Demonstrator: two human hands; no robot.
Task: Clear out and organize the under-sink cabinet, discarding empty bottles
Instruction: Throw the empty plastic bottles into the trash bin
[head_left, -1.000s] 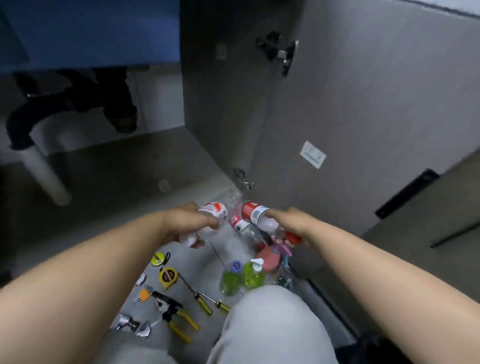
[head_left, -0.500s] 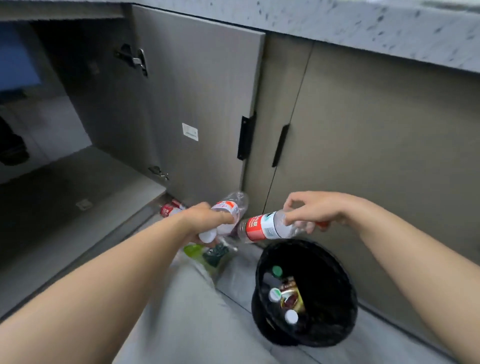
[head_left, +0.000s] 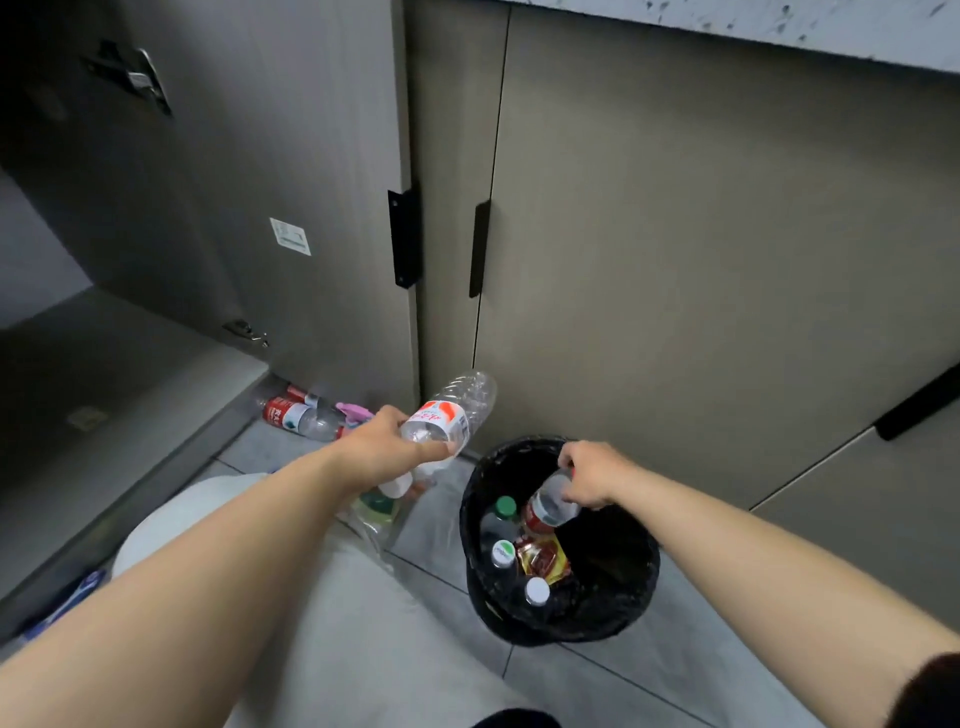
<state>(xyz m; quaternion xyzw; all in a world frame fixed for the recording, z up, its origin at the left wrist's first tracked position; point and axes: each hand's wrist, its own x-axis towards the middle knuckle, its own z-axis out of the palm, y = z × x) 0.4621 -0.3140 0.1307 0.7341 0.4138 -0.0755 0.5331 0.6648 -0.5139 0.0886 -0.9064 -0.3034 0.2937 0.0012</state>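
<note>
The right hand (head_left: 587, 475) is curled round the upper end of a red-labelled bottle (head_left: 548, 509), which hangs from it steeply tilted, its lower end pointing down and to the hand's left, inside the mouth of the black-lined bin (head_left: 641, 587). The bin lies directly under this hand, so letting go should be enough. Bottles and a wrapper lie below it, but the bin's right half looks open. The left hand (head_left: 387, 447) wraps its fingers round a clear bottle (head_left: 454, 410), whose long axis runs from a white cap beneath the hand up and away from the person. For this hand the bin lies down and to the right, its near rim close — a short swing across bare floor, with the closed cabinet door (head_left: 675, 260) just beyond.
</note>
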